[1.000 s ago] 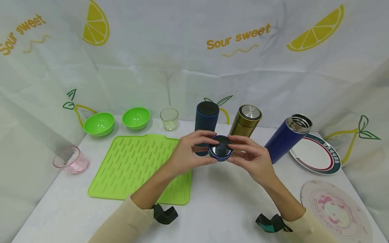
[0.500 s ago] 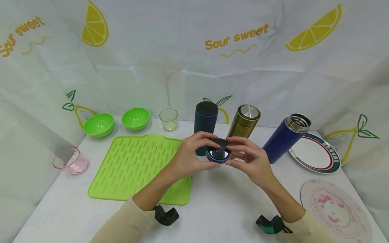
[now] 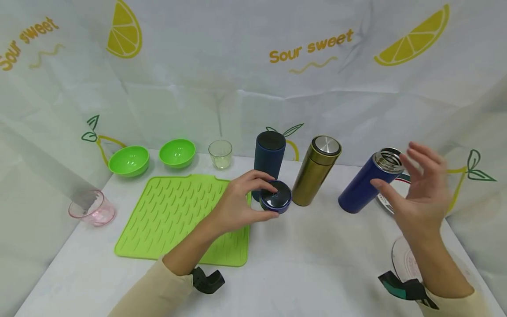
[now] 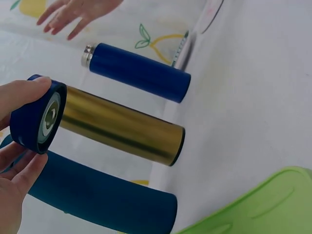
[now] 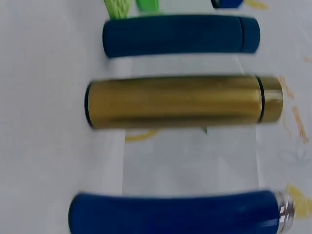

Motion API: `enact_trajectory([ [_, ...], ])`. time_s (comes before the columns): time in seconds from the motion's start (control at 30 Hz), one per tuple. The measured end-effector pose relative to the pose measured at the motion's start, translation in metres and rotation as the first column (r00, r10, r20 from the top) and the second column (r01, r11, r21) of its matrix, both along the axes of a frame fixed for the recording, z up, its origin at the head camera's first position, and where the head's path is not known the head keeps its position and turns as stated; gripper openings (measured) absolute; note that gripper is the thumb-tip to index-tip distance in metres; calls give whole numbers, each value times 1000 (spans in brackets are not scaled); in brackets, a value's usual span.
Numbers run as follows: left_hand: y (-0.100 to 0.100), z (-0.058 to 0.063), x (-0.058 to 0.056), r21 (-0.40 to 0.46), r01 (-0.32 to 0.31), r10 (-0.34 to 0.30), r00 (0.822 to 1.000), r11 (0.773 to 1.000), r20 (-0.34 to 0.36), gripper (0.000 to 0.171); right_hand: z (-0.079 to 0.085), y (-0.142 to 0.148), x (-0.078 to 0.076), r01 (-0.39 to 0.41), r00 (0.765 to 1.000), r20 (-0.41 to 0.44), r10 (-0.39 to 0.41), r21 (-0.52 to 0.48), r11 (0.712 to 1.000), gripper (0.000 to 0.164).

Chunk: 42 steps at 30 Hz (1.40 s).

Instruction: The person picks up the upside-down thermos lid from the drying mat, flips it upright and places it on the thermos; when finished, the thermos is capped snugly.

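My left hand (image 3: 237,203) pinches a blue thermos lid (image 3: 276,197) with a shiny dark top, held up in front of the teal thermos (image 3: 269,156). In the left wrist view the lid's underside (image 4: 50,117) shows a pale ring around its centre. My right hand (image 3: 421,198) holds nothing; its fingers are spread apart beside the mouth of the lidless blue thermos (image 3: 358,187). That thermos stands upright, its steel neck (image 4: 87,56) bare. Between the two blue-toned bottles stands a gold thermos (image 3: 314,176) with its lid on.
A green draining mat (image 3: 174,220) lies at left, with two green bowls (image 3: 128,161) and a clear glass (image 3: 220,154) behind it. A pink glass (image 3: 93,209) stands far left. A rimmed plate (image 3: 396,193) and a pink round mat (image 3: 402,259) are at right.
My right hand has let go of the lid and moved right to the blue thermos. My left hand keeps the lid and has shifted slightly left.
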State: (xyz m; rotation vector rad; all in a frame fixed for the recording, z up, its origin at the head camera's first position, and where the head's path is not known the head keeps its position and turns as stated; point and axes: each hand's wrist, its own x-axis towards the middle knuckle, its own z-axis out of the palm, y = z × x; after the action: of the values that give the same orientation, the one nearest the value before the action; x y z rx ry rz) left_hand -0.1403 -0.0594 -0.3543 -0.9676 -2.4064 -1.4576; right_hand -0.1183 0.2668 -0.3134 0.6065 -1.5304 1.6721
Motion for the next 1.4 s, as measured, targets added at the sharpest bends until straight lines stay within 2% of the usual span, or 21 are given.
enact_trajectory([
  [0.1,-2,-2,0,-5,-7,7,1000,1000,4,39,-2,20,-4,86,994,78,-81,-69,994,76],
  [0.17,-3,-3,0,-9,-15,15,1000,1000,6,39,-12,34,-8,117,984,148,-104,-86,989,84],
  [0.23,-4,-4,1,-16,-21,21,1000,1000,7,39,-24,45,-13,136,963,244,-112,-88,987,91],
  [0.33,-5,-6,1,-17,-26,27,1000,999,6,40,-44,56,-19,147,908,404,-108,-65,987,101],
  [0.4,-5,-6,1,-16,-26,26,1000,1000,6,40,-55,60,-21,136,857,506,-100,-34,990,106],
  [0.5,-6,-7,1,-11,-22,22,1000,1000,10,40,-70,62,-24,100,793,603,-83,5,995,111],
  [0.6,-5,-9,1,-9,-19,19,1000,1000,19,40,-82,62,-26,70,754,652,-84,48,996,111],
  [0.67,-5,-9,1,-8,-18,18,999,1000,28,40,-88,62,-28,66,736,671,-92,65,996,111],
  [0.8,-5,-9,1,-9,-20,20,999,1000,43,40,-95,61,-30,78,717,687,-120,92,993,108],
  [0.97,-3,-8,1,-9,-16,16,999,1000,39,40,-99,59,-32,115,708,688,-160,112,987,107],
  [1.1,-3,-7,0,-2,-14,14,1000,1000,20,39,-97,60,-30,123,702,677,-221,190,974,107],
  [1.23,-2,-6,-1,7,-10,10,1000,1000,12,39,-94,64,-25,90,709,650,-273,300,950,107],
  [1.37,-1,-5,-1,13,-1,1,1000,1000,15,37,-91,65,-17,22,714,644,-274,371,928,108],
  [1.4,-1,-4,-1,16,3,-3,1000,1000,14,37,-90,64,-16,0,722,640,-262,380,925,109],
])
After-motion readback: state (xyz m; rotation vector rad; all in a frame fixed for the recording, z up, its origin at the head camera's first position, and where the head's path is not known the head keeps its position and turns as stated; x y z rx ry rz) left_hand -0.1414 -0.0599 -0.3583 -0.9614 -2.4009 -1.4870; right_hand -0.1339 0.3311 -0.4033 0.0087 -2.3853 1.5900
